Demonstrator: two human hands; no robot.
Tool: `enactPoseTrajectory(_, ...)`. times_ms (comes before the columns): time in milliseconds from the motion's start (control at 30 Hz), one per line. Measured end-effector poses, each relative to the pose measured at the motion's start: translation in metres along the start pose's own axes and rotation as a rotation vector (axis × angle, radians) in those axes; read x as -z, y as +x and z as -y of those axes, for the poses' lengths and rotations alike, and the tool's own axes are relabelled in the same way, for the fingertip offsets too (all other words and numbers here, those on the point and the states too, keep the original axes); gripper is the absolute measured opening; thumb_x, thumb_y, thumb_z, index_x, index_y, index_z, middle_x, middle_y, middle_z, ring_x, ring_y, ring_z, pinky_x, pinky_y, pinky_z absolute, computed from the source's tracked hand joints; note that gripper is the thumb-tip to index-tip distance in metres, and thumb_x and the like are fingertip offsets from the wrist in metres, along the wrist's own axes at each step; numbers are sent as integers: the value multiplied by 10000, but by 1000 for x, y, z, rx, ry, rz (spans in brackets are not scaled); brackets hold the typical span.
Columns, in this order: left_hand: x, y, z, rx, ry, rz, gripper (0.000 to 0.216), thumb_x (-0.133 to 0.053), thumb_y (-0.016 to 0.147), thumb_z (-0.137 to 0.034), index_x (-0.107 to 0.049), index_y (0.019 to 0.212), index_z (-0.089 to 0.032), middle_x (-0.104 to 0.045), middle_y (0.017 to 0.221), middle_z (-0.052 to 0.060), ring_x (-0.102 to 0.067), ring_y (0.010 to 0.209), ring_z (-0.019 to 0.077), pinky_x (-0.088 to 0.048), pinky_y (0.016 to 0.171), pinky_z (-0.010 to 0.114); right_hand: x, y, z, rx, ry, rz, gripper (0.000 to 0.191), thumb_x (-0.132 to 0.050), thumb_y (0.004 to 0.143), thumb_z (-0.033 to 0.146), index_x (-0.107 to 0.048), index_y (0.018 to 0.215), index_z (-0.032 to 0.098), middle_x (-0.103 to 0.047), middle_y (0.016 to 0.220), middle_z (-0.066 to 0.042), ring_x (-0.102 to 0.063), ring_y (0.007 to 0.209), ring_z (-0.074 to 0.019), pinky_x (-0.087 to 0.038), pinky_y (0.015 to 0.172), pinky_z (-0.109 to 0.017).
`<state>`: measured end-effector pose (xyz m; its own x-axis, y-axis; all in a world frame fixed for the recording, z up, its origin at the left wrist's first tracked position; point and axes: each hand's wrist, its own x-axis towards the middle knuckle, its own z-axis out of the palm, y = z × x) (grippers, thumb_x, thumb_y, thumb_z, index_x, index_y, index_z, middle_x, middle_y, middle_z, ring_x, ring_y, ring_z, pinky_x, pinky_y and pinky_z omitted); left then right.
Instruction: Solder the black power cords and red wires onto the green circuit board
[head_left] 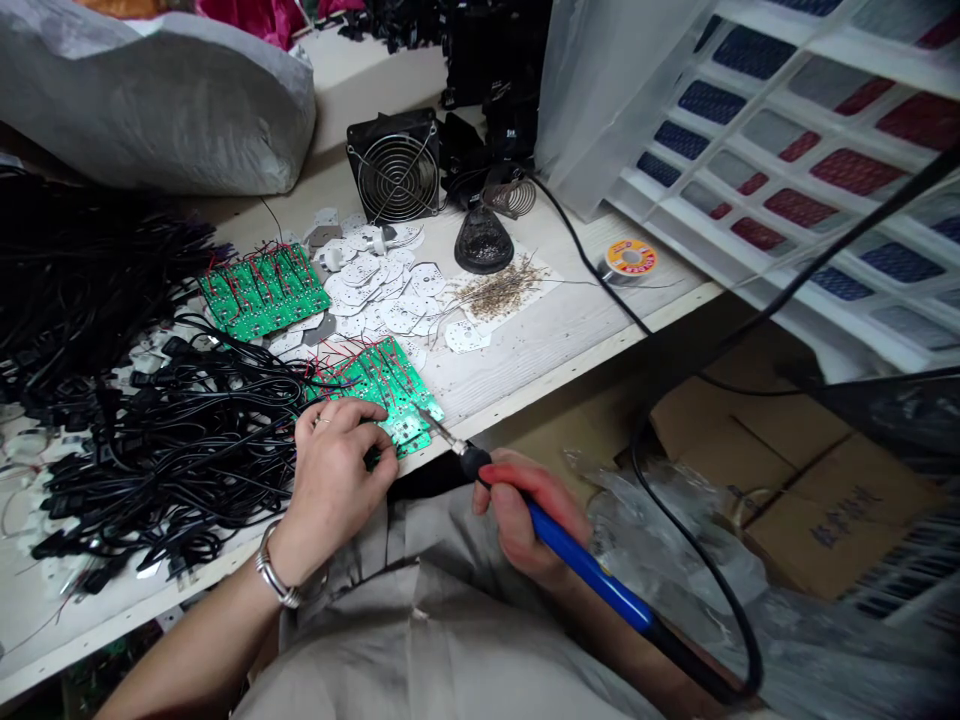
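My right hand (pixel 525 510) is closed around the blue handle of a soldering iron (pixel 589 565). The iron's tip meets the near green circuit board (pixel 394 385), which lies by the table's front edge with red wires standing up from it. Over the board's left part, my left hand (pixel 341 455) has its fingers bent and drawn together, the fingertips at the board; whatever they pinch is hidden. Black cables (pixel 225 430) are heaped just left of that hand. A second green circuit board (pixel 262 290) with red wires lies farther back.
White cut plates (pixel 386 285) lie in a loose pile behind the boards. Beyond are a small fan (pixel 395 165), a soldering iron stand (pixel 484 240) and a solder spool (pixel 628 260). The iron's black cord (pixel 694 510) loops at the right, near white racks (pixel 750 150).
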<state>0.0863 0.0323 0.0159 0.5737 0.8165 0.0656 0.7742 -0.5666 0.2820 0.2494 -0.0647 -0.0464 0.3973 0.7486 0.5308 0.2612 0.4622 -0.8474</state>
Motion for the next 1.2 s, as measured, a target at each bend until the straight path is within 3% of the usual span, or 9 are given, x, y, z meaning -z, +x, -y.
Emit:
enactPoseTrajectory(267,-2,0,0,3,-11,-15,152,-573,780,-177,-640,648,-211,-680,958,7,-586,970,215,-325,928,445,-17,37,-41,86,-161,-110,258,-568,846,128,-548,1081,233,-630,776,-2,-650,708,-151,-553,696,-327)
enactPoseTrajectory(433,-1,0,0,2,-16,-22,151,-575,779,-180,-639,645,-209,-681,948,8,-588,951,211,-324,942,447,-26,43,-61,141,-284,-141,226,-530,871,148,-536,1085,220,-608,829,-21,-641,683,-142,-551,645,-302)
enactPoseTrajectory(600,-1,-1,0,5,-15,-14,155,-564,787,-187,-636,651,-209,-682,955,18,-589,954,214,-321,952,453,-25,40,-60,216,-356,-132,250,-542,854,113,-542,1080,219,-622,861,-36,-650,751,-157,-553,646,-285)
enactPoseTrajectory(800,-2,-1,0,2,-24,-23,140,-575,778,-175,-626,653,-212,-687,960,13,-589,958,211,-324,948,447,-24,39,-57,131,-301,-104,222,-544,858,118,-559,1060,210,-613,845,-24,-640,681,-138,-543,618,-274)
enactPoseTrajectory(1200,-2,-1,2,-17,-38,-26,118,-568,788,-173,-614,684,-202,-681,969,18,-586,964,208,-322,961,452,-25,36,-63,107,-299,-125,182,-537,874,164,-571,1049,201,-625,821,-16,-628,598,-115,-533,561,-252)
